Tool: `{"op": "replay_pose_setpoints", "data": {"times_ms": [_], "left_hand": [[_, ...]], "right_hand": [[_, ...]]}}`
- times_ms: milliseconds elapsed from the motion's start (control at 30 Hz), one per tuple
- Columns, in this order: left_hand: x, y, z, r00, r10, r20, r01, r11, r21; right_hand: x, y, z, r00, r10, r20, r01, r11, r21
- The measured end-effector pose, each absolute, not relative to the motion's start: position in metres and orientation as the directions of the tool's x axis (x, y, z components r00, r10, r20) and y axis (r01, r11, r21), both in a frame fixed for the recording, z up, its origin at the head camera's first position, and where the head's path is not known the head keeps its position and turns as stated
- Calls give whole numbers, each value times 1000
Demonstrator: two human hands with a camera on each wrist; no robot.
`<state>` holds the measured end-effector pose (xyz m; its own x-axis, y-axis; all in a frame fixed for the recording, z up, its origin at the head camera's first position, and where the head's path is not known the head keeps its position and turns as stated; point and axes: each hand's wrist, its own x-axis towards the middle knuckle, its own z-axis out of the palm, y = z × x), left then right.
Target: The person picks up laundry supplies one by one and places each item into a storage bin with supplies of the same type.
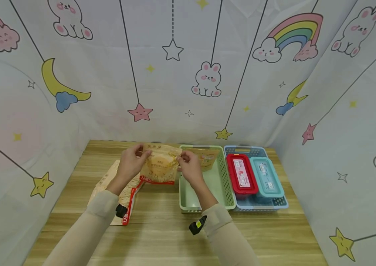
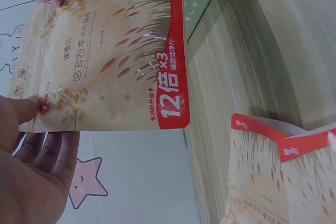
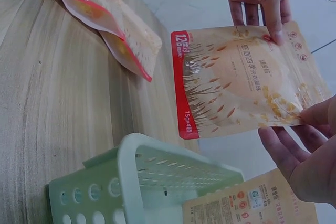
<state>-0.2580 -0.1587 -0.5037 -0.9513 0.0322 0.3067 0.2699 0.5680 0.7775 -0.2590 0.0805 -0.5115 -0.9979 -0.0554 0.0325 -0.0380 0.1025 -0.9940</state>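
Note:
Both hands pinch a beige laundry-pod pouch (image 1: 159, 165) by its two sides, holding it up over the table. Its red band faces down, and in the left wrist view the front of the pouch (image 2: 105, 56) shows printed grass and leaves. My left hand (image 1: 130, 164) grips one upper side, thumb on the front. The right hand (image 1: 190, 167) grips the opposite side, beside the green basket (image 1: 183, 199). Inside that basket a similar pouch (image 1: 207, 158) leans at the back. More beige pouches (image 1: 108, 177) lie on the table by the left forearm, partly hidden by it.
A blue basket (image 1: 281, 203) stands against the green one's right side. It holds a red-lidded box (image 1: 242, 173) and a light-blue-lidded box (image 1: 267, 177). The wooden table (image 1: 161, 229) meets a printed cloth (image 1: 174, 85) behind and at both sides.

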Motion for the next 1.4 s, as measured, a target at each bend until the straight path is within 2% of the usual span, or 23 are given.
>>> {"op": "replay_pose_setpoints", "data": {"times_ms": [933,1400], "left_hand": [[-262,-145,-485,-945,35,326,290,551,782],[-264,-135,-482,-947,63,316,297,548,782]], "right_hand": [[-260,94,-504,-992,-54,115,-121,120,-985],[-260,107,-502,-995,-44,90,-94,102,-990]]}}
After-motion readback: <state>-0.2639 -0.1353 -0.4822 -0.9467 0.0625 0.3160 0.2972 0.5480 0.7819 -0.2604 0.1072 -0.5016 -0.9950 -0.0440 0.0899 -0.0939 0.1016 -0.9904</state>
